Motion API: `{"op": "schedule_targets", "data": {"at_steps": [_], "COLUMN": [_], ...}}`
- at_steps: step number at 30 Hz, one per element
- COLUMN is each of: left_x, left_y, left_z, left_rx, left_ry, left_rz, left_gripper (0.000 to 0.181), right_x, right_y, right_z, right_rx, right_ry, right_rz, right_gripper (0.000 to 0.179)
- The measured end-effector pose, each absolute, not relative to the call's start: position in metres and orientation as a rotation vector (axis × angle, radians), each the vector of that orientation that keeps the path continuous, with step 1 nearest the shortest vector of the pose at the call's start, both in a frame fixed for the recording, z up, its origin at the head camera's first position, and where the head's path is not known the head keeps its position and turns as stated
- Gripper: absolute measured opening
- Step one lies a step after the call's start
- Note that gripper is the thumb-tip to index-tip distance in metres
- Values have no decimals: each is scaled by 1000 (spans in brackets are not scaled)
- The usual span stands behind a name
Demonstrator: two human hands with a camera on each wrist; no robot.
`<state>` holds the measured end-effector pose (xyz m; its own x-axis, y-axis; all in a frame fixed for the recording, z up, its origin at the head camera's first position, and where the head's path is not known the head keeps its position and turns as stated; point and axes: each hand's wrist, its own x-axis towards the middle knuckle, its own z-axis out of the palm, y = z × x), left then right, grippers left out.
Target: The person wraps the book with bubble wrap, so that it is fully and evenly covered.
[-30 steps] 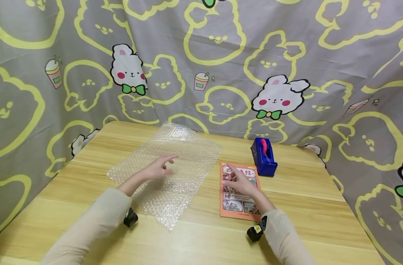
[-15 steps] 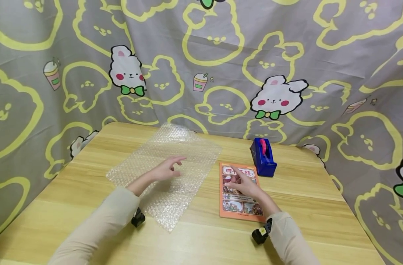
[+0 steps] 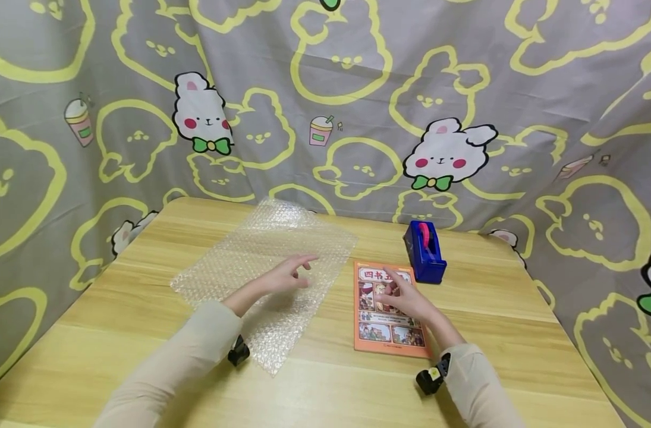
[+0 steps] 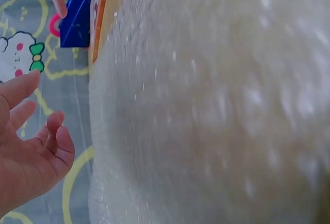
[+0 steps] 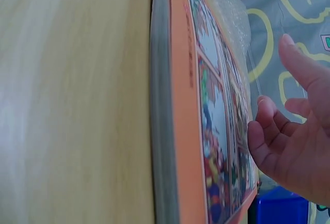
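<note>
A clear sheet of bubble wrap lies flat on the left half of the table, and it fills most of the left wrist view. Above its right part hovers my left hand, fingers loosely bent and holding nothing. To the right lies an orange book with comic panels on its cover. My right hand is over the book's upper right part with its fingers relaxed and holding nothing. In the right wrist view a gap shows between that hand and most of the cover.
Behind the book, to its right, stands a blue tape dispenser with a pink reel. The wooden table ends at a grey patterned curtain. A small black camera sits on each wrist.
My left hand has drifted right above the bubble wrap. My right hand has shifted a little to the right over the book. Bubble wrap, book and dispenser stay in place.
</note>
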<state>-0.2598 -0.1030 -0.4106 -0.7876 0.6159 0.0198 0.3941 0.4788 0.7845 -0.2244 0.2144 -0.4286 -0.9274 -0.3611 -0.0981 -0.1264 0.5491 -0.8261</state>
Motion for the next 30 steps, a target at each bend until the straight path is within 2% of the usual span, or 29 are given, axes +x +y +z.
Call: {"op": "schedule_targets", "data": {"at_steps": [13, 30], "left_x": [-260, -254], "left_y": [-63, -18], "left_z": [-418, -427], "left_rx": [892, 978], "left_ry": [2387, 2308], "left_rz": [1145, 1082], "left_gripper": [64, 66], "right_x": [-220, -210], "right_y": [236, 264], "right_z": [-428, -426], "right_rx": [-467, -390], "right_ry": [2513, 2526], "right_rz": [-1328, -1327], "right_gripper": [79, 82]}}
